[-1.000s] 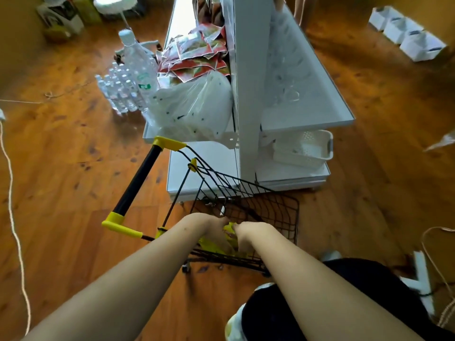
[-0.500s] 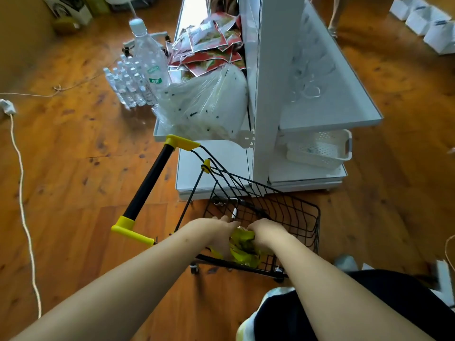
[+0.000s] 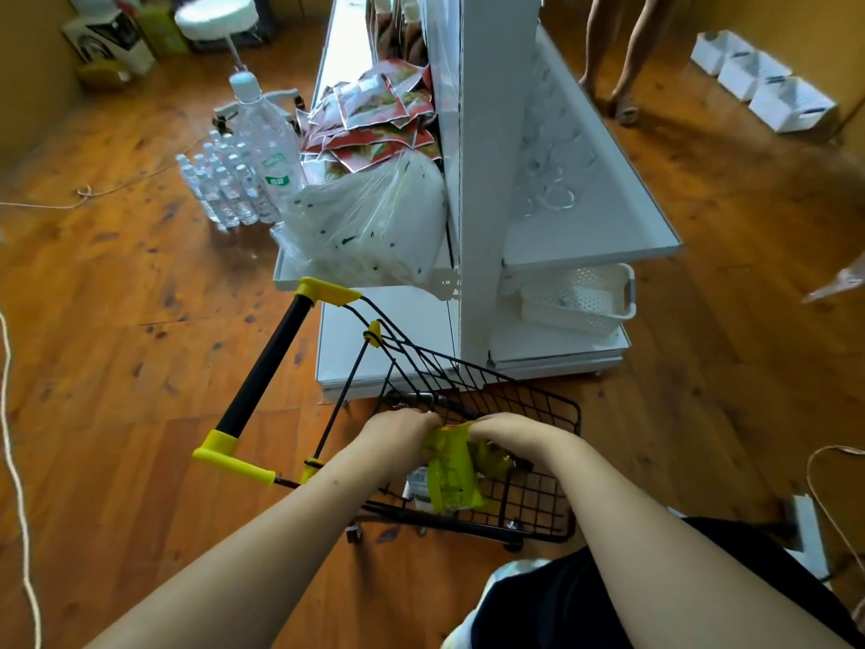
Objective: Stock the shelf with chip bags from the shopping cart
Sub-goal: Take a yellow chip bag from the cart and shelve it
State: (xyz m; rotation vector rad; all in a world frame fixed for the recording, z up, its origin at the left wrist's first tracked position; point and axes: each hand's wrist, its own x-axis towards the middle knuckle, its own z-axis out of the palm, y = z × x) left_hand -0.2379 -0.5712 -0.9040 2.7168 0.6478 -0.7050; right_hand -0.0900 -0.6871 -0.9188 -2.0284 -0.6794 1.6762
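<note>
A small black wire shopping cart (image 3: 529,405) with a black and yellow handle (image 3: 262,381) stands in front of a white shelf unit (image 3: 472,180). Both my hands are inside the cart basket. My left hand (image 3: 398,435) and my right hand (image 3: 503,430) grip yellow-green chip bags (image 3: 451,470) from either side, lifted to about the basket's rim. Red packets (image 3: 374,119) and a clear plastic bag (image 3: 370,222) lie on the shelf's left side.
A large water bottle (image 3: 264,133) and several small bottles (image 3: 220,185) stand left of the shelf. A white basket (image 3: 580,297) sits on a low right shelf. A person's legs (image 3: 618,49) are at the back right. White bins (image 3: 767,82), a stool (image 3: 217,16) and cords (image 3: 18,461) lie around.
My hands have gathered the yellow-green bags and raised them higher in the basket. The view has shifted back slightly, showing more of the room.
</note>
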